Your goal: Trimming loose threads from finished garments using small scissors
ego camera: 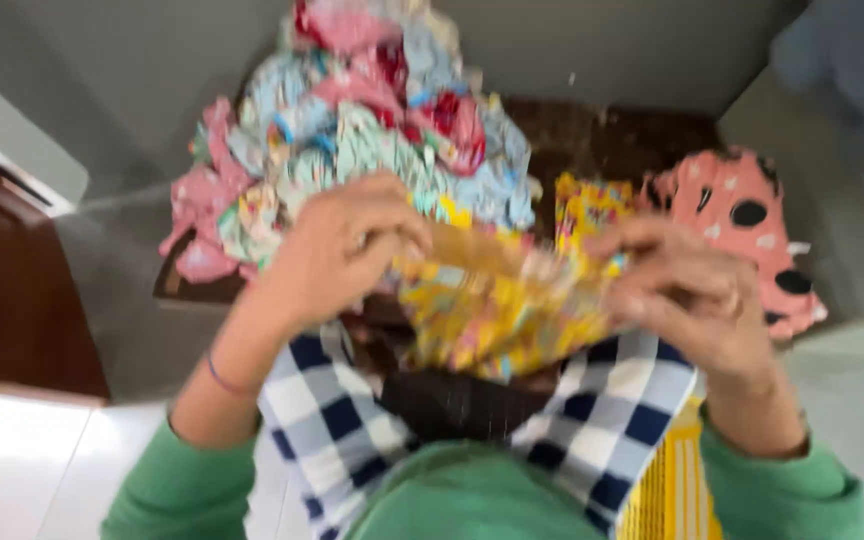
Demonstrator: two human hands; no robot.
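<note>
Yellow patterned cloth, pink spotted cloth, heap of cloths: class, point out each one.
Yellow patterned cloth (pixel 497 310), head view, its crumpled middle.
Pink spotted cloth (pixel 742 225), head view, near a black spot.
Heap of cloths (pixel 372 120), head view, its centre.

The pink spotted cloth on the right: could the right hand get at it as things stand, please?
Probably not at once: the right hand is gripping the yellow cloth with the left hand. Nothing lies between it and the pink spotted cloth just beyond.

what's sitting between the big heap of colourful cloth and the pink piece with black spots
In the head view, a yellow patterned cloth piece lies between the heap of colourful cloth and the pink piece with black spots, on a dark brown surface. The picture is blurred.
</note>
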